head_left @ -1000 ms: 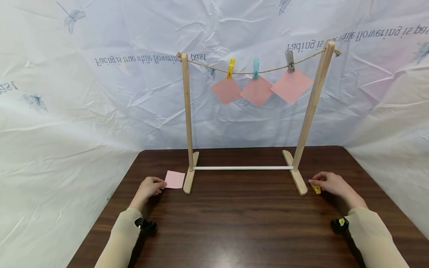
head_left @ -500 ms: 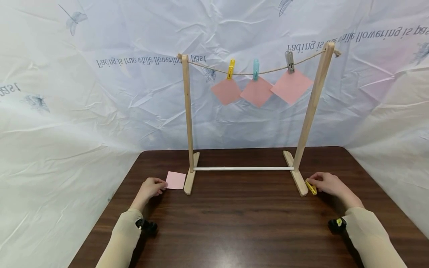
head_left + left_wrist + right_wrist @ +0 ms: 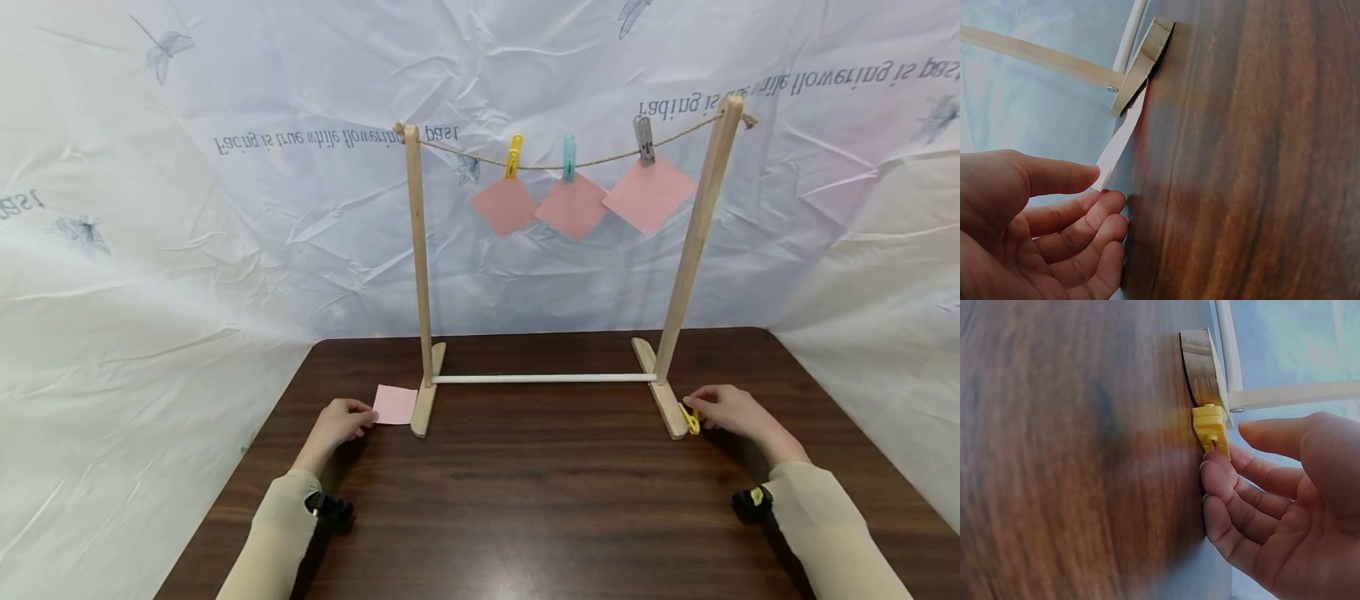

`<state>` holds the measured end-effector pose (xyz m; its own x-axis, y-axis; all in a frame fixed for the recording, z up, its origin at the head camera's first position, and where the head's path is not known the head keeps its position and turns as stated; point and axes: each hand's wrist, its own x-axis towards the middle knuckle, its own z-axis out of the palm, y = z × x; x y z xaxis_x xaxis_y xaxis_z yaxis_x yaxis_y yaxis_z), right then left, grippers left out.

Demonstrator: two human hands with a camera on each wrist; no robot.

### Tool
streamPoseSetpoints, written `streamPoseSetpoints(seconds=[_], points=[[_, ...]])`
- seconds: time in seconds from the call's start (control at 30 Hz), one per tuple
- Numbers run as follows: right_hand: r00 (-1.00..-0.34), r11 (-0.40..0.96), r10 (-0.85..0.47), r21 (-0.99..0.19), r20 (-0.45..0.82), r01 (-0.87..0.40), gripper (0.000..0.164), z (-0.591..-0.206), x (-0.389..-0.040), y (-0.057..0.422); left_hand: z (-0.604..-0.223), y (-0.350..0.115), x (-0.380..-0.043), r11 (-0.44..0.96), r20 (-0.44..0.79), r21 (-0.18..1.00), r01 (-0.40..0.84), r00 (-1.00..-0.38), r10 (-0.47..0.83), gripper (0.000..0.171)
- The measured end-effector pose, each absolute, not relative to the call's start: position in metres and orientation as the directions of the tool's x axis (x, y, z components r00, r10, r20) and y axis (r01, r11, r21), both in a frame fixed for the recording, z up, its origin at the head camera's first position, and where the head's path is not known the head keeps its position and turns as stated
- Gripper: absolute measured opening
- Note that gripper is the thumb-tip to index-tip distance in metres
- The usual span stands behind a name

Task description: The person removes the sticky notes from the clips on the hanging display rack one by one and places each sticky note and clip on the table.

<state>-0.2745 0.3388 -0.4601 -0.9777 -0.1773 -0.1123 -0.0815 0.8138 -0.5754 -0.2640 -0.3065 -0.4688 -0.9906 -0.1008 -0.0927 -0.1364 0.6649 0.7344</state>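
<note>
A pink paper square (image 3: 395, 405) lies on the table beside the stand's left foot (image 3: 424, 410). My left hand (image 3: 337, 425) pinches its near left corner between thumb and fingers; in the left wrist view the paper (image 3: 1121, 140) slopes up from the table into the pinch. At the stand's right foot (image 3: 667, 410), my right hand (image 3: 731, 411) holds a yellow clothespin (image 3: 692, 421) in its curled fingers. In the right wrist view those fingers meet the near end of the clothespin (image 3: 1210, 422), with the thumb tip slightly off it; the index fingertip is partly hidden.
Along the rope (image 3: 615, 157) between two wooden posts hang several things: pink squares (image 3: 573, 208) under a yellow clothespin (image 3: 513, 157), a blue clothespin (image 3: 569, 157) and a grey clothespin (image 3: 645, 140). A white rod (image 3: 543, 378) joins the posts low down. White printed cloth (image 3: 360, 250) surrounds the table.
My right hand has shifted slightly left with the clothespin, which has turned and come up to the stand's right foot. The paper and my left hand have edged slightly right.
</note>
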Motion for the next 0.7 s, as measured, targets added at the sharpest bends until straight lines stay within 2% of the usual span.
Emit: streamPoseSetpoints(seconds=[0.4, 0.7], points=[[-0.977, 0.815, -0.184, -0.572, -0.11, -0.089, 0.047, -0.457, -0.275, 0.342, -0.469, -0.308, -0.262, 0.717, -0.067, 0.688, -0.115, -0.993, -0.094, 0.025], [-0.986, 0.842, -0.151, -0.531, -0.066, -0.094, 0.055, -0.448, -0.277, 0.35, -0.464, -0.309, -0.263, 0.751, -0.043, 0.655, -0.086, -0.996, -0.076, 0.024]])
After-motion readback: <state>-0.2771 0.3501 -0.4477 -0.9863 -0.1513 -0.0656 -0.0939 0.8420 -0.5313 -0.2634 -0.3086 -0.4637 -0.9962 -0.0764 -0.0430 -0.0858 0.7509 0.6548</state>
